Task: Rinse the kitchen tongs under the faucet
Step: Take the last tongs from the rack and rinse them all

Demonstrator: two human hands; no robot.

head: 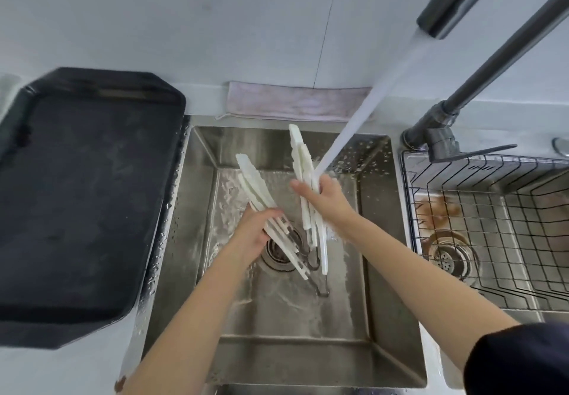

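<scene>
No readable text, label, brand or number appeared anywhere in the view (every visible surface was plain and unmarked).

One head-worn wide-angle view, looking steeply down and forward from above the sink point(385, 271), close enough that both forearms run in from the bottom edge. The worktop point(61, 370) bends at the left; the faucet point(455, 4) looms in at top right.
</scene>
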